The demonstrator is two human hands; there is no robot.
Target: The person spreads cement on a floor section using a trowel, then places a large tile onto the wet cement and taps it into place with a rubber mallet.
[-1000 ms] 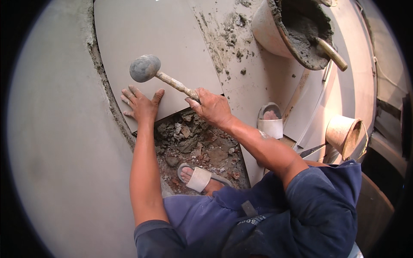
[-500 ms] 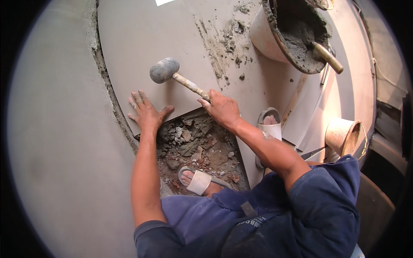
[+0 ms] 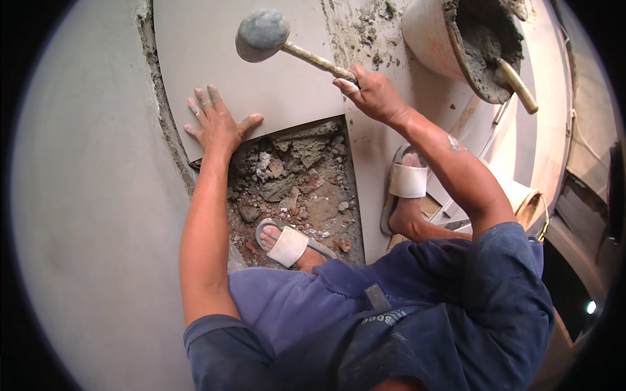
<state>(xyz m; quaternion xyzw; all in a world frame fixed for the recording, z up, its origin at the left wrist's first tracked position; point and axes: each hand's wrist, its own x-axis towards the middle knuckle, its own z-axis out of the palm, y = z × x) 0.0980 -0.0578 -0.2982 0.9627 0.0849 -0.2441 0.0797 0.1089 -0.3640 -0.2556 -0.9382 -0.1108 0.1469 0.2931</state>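
Note:
My right hand (image 3: 376, 96) is wrapped round the handle end of a rubber mallet (image 3: 263, 35). Its dark grey head hangs in the air over a large pale floor tile (image 3: 287, 85). With fingers spread, my left hand (image 3: 218, 124) lies flat on that tile at its near left corner. The tile's near edge borders a pit of rubble and wet mortar (image 3: 293, 176), which shows bare between the tile and my body.
A bucket of grey mortar (image 3: 427, 39) stands at the far right with a tool handle (image 3: 518, 85) sticking out. A wall (image 3: 85, 195) runs along the left. My sandalled feet are in the rubble and on the right-hand tile. Mortar crumbs (image 3: 368, 32) lie on the tile beyond.
The mallet has been lifted higher and farther away, its head now looking larger. My left hand remains spread on the tile, and the whole view has shifted slightly.

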